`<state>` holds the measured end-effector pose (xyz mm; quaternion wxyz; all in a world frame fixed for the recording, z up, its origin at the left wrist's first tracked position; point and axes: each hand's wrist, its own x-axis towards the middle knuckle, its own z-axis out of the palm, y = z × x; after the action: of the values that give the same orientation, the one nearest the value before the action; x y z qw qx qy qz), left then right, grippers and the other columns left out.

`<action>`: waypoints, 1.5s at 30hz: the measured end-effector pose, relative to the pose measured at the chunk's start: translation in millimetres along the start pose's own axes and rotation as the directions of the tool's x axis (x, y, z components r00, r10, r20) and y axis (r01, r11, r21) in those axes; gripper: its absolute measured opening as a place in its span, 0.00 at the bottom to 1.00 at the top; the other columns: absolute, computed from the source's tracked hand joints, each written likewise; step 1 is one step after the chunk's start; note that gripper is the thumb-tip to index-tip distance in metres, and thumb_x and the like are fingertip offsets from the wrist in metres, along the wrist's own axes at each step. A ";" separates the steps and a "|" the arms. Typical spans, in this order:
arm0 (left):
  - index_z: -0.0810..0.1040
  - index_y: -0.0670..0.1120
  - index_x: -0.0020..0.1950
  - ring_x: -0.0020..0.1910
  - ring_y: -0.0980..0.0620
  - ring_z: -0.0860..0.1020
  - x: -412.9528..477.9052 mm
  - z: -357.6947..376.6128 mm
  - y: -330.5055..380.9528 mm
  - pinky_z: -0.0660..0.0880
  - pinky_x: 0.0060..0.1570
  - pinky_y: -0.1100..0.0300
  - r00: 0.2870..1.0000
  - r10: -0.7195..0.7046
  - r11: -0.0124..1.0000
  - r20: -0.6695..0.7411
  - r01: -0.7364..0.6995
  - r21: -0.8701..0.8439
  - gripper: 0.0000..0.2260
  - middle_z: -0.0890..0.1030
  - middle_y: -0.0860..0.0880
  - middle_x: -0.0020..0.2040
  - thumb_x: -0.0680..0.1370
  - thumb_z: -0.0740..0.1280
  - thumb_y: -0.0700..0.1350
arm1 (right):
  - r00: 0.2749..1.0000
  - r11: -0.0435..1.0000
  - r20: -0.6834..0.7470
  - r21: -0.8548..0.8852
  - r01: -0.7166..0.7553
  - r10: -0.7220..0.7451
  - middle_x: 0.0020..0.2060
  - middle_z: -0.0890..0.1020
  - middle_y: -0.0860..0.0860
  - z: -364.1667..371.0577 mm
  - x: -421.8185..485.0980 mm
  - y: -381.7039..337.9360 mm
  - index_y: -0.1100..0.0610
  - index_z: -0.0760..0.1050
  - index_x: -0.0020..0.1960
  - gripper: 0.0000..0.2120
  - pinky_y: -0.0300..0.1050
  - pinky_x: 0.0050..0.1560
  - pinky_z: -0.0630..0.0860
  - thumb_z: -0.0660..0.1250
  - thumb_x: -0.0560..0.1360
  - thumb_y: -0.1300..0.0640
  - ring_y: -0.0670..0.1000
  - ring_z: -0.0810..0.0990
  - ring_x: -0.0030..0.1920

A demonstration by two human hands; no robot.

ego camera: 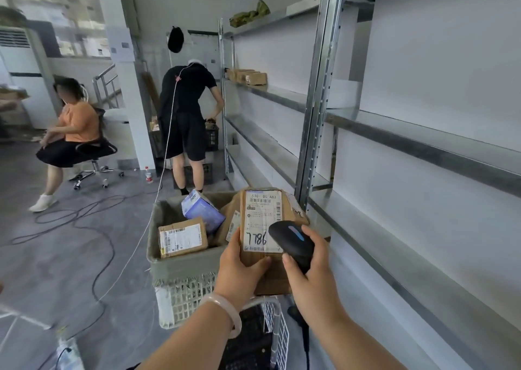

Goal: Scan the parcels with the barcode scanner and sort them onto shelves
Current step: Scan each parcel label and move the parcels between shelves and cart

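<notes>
- Your L hand [242,271] gripped the parcel [262,217] at its near-left corner. Fingers [233,237] curled round the left edge, and the thumb pressed on the front face just below the label [260,228].
- The parcel stood upright w/ its long axis running near to far. The label faced you, and the parcel was held over the right side of the crate [180,268].
- Your R hand [315,273] was wrapped tight round the scanner [293,242], w/ one finger [308,235] laid over the top.
- Key relation: the scanner head sat just right of the label's near end and overlapped its near-right corner. Couldn't tell if it touched the parcel.
- The barcode [278,211] lay on the label's far-right part, beyond the scanner's nose. The scan prob. needed the nose aimed farther up.
- The shelves [423,144] ran along the right. Your R hand was nearer them, but your L hand had the parcel.
</notes>
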<state>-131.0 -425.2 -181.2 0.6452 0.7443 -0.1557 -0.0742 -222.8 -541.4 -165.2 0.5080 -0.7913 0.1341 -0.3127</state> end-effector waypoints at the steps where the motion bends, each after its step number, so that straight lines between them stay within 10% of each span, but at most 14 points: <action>1: 0.65 0.72 0.63 0.61 0.53 0.78 13.2 5.4 -1.0 0.76 0.63 0.47 1.000 -0.015 1.000 -0.021 0.016 0.012 0.32 0.79 0.54 0.62 0.68 0.76 0.47 | 1.000 1.000 0.016 0.007 -0.004 0.004 0.55 0.70 0.32 0.6 14.7 6.5 0.31 0.60 0.61 0.27 0.24 0.50 0.70 0.69 0.76 0.57 0.26 0.71 0.56; 12: 0.63 0.70 0.69 0.63 0.56 0.77 148.8 75.6 -1.5 0.76 0.63 0.50 0.997 -0.026 0.998 -0.077 0.030 0.053 0.39 0.79 0.58 0.62 0.63 0.75 0.51 | 0.989 0.999 0.143 -0.035 -0.026 0.031 0.59 0.71 0.40 -13.6 173.5 63.7 0.35 0.57 0.63 0.24 0.22 0.44 0.70 0.67 0.77 0.53 0.38 0.74 0.52; 17: 0.60 0.72 0.69 0.64 0.56 0.77 188.8 76.7 -20.0 0.75 0.64 0.50 0.994 -0.077 0.994 -0.081 0.083 0.077 0.41 0.79 0.59 0.62 0.63 0.75 0.50 | 0.984 0.999 0.176 -0.019 -0.034 0.037 0.59 0.72 0.39 11.1 210.7 87.3 0.33 0.59 0.62 0.26 0.45 0.59 0.77 0.68 0.76 0.55 0.41 0.76 0.56; 22: 0.60 0.70 0.59 0.54 0.67 0.76 239.8 56.9 -39.3 0.72 0.47 0.77 0.988 -0.134 0.986 -0.079 0.141 0.086 0.35 0.78 0.61 0.56 0.73 0.73 0.35 | 0.979 0.996 0.194 -0.073 -0.044 0.058 0.61 0.71 0.41 57.0 248.9 106.7 0.30 0.59 0.60 0.27 0.41 0.61 0.74 0.69 0.75 0.56 0.42 0.73 0.60; 27: 0.52 0.55 0.79 0.63 0.56 0.76 306.4 16.9 -62.0 0.73 0.64 0.60 0.974 -0.214 0.966 -0.078 0.223 0.128 0.42 0.78 0.55 0.65 0.73 0.74 0.41 | 0.970 0.985 0.215 -0.157 -0.077 0.111 0.60 0.71 0.40 115.6 299.2 111.3 0.37 0.59 0.66 0.25 0.34 0.54 0.73 0.68 0.76 0.53 0.44 0.74 0.57; 31: 0.51 0.56 0.80 0.59 0.54 0.77 360.9 -18.1 -78.2 0.73 0.56 0.61 0.957 -0.276 0.942 -0.090 0.287 0.172 0.42 0.77 0.56 0.62 0.74 0.74 0.45 | 0.932 0.968 0.290 -0.186 -0.169 0.219 0.59 0.73 0.42 165.7 341.4 108.4 0.37 0.58 0.67 0.24 0.25 0.40 0.67 0.65 0.78 0.52 0.43 0.74 0.51; 37: 0.52 0.57 0.80 0.56 0.53 0.75 419.4 -47.1 -99.6 0.69 0.53 0.63 0.916 -0.394 0.893 -0.071 0.400 0.205 0.37 0.77 0.54 0.61 0.77 0.70 0.49 | 0.885 0.951 0.356 -0.176 -0.253 0.301 0.65 0.71 0.47 224.5 385.2 116.2 0.37 0.59 0.68 0.25 0.40 0.59 0.71 0.67 0.77 0.52 0.46 0.74 0.59; 45: 0.64 0.54 0.77 0.71 0.43 0.69 460.8 -71.7 -116.4 0.65 0.71 0.52 0.847 -0.513 0.789 -0.136 0.528 0.313 0.27 0.68 0.45 0.74 0.78 0.65 0.52 | 0.843 0.940 0.426 -0.235 -0.248 0.329 0.59 0.73 0.43 266.7 424.3 124.9 0.41 0.61 0.70 0.25 0.35 0.53 0.66 0.66 0.77 0.52 0.45 0.73 0.55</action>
<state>340.5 -495.0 -242.8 0.4652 0.8591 0.0592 -0.2047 284.8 -630.0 -200.9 0.4968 -0.8538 0.1542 -0.0238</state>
